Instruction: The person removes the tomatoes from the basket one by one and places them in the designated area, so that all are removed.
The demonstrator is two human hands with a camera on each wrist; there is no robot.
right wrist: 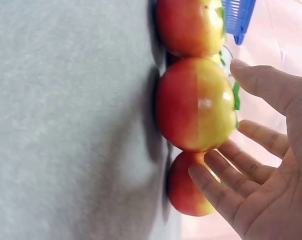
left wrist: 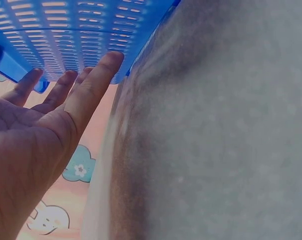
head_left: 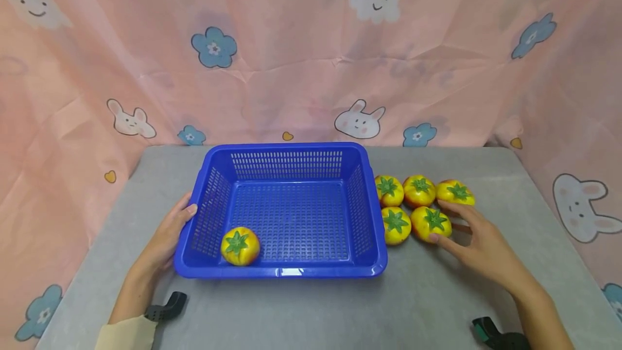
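A blue plastic basket (head_left: pixel 291 273) with slotted walls stands on the grey table. One yellow-red tomato (head_left: pixel 241 246) with a green star-shaped leaf top lies in its near left corner. My left hand (head_left: pixel 170 231) holds the basket's left side, thumb over the rim and fingers (left wrist: pixel 93 92) along the outer wall. Right of the basket, several like tomatoes sit in two rows. My right hand (head_left: pixel 478 242) is spread around the near-row right tomato (head_left: pixel 430 223). In the right wrist view its fingers (right wrist: pixel 218 187) are loosely bent beside that tomato (right wrist: pixel 195 105), not closed on it.
Close by the right hand are a far-row right tomato (head_left: pixel 455 193), a far-row middle tomato (head_left: pixel 419 192) and a near-row left tomato (head_left: pixel 395 226) beside the basket wall. A pink printed curtain (head_left: pixel 291 85) hangs behind the table (head_left: pixel 316 317). Both wrists wear dark straps.
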